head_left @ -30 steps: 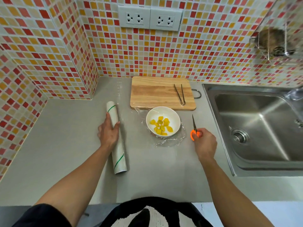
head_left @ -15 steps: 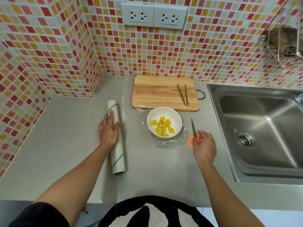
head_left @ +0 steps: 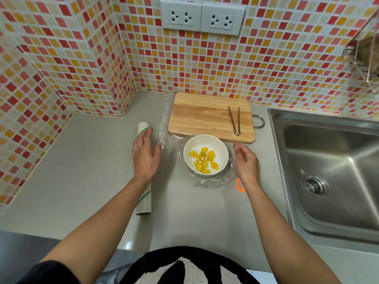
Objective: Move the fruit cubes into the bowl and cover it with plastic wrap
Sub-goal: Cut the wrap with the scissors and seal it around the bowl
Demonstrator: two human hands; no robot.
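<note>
A white bowl [head_left: 205, 146] with several yellow fruit cubes [head_left: 203, 161] stands on a sheet of clear plastic wrap [head_left: 213, 181] on the grey counter. The plastic wrap roll [head_left: 144, 199] lies to the bowl's left. My left hand [head_left: 145, 158] is above the roll, fingers apart, holding nothing. My right hand [head_left: 246, 163] is just right of the bowl, open and empty. Orange-handled scissors [head_left: 239, 186] lie on the counter, mostly hidden under my right wrist.
A wooden cutting board [head_left: 205, 117] with metal tongs [head_left: 235, 121] lies behind the bowl. A steel sink [head_left: 332, 171] fills the right side. Tiled walls close the back and left, with sockets [head_left: 202, 17] above. The counter edge runs near my body.
My right hand let go of the scissors, which now lie on the counter, and moved up beside the bowl. My left hand lifted off the roll and opened.
</note>
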